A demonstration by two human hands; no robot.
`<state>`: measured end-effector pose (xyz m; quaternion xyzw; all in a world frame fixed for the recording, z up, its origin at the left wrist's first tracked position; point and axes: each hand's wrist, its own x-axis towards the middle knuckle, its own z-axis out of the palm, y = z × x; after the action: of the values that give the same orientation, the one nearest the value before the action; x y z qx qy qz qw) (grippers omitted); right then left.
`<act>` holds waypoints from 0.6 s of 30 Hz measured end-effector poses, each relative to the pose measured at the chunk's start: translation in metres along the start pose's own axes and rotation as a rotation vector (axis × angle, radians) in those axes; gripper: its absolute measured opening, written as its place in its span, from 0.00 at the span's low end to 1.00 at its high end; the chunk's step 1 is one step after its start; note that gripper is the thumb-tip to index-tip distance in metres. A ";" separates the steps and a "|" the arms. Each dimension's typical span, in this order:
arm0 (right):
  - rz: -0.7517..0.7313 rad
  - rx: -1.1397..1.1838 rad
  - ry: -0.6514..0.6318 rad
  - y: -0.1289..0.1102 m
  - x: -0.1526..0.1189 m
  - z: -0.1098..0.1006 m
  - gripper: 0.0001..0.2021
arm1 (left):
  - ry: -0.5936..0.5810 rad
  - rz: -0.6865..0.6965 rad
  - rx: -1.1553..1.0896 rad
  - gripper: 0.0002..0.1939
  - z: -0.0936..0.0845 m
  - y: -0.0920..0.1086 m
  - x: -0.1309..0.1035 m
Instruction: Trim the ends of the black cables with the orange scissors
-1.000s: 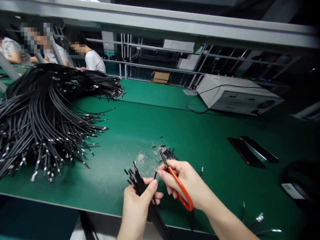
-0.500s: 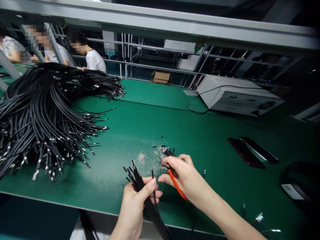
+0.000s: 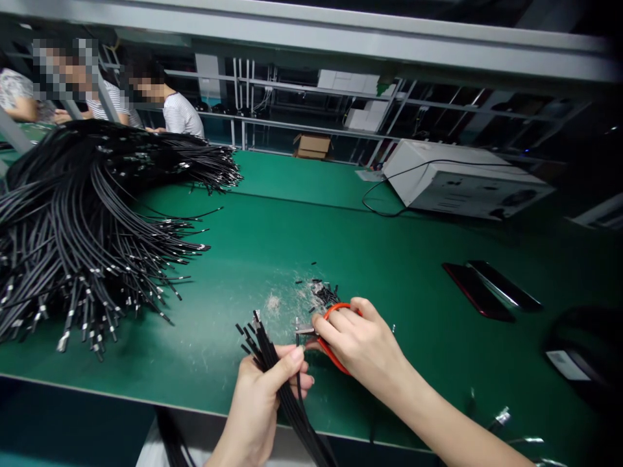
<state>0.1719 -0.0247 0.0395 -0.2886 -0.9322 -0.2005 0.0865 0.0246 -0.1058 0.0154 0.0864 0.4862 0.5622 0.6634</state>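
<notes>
My left hand (image 3: 263,389) is closed around a bundle of black cables (image 3: 304,415), their cut ends fanned out above the fist. One black cable (image 3: 298,366) stands apart from the rest, pinched between thumb and fingers. My right hand (image 3: 360,337) grips small cutters (image 3: 335,360) with red-orange handles. The metal jaws meet this single cable near its upper end; whether they are closed through it I cannot tell. Just beyond the hands lie short black offcuts (image 3: 325,293) and pale, hair-like strands (image 3: 273,302) on the green table (image 3: 272,233).
A large heap of black cables (image 3: 73,214) with silvery ends covers the left side. Farther back on the right is a white machine (image 3: 452,185) with a cord. Two dark, flat phone-like objects (image 3: 479,292) rest at the right. Several co-workers (image 3: 182,113) sit at the far left.
My right hand has turned and brought the cutters' jaws left to the single cable's end; the handles now show more spread. My left hand keeps its hold. The view has shifted slightly.
</notes>
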 end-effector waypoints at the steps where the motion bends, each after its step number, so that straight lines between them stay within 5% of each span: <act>1: -0.003 -0.007 0.005 0.000 0.000 -0.002 0.11 | 0.008 0.000 0.003 0.17 0.000 0.000 0.000; 9: -0.011 0.119 -0.020 0.009 0.004 -0.009 0.13 | -0.001 0.017 0.025 0.18 0.000 0.001 -0.001; 12: 0.213 0.508 -0.069 0.006 0.007 -0.008 0.14 | 0.002 0.021 0.019 0.19 0.000 0.000 0.000; 16: 0.618 1.334 -0.278 -0.015 0.017 -0.013 0.16 | -0.082 0.074 0.086 0.19 0.001 -0.003 0.003; 18: 0.730 1.510 -0.313 -0.019 0.017 -0.017 0.15 | -0.131 0.109 0.117 0.19 0.001 -0.004 0.003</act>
<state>0.1474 -0.0376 0.0537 -0.4603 -0.6656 0.5575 0.1851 0.0274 -0.1042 0.0120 0.1879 0.4685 0.5611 0.6560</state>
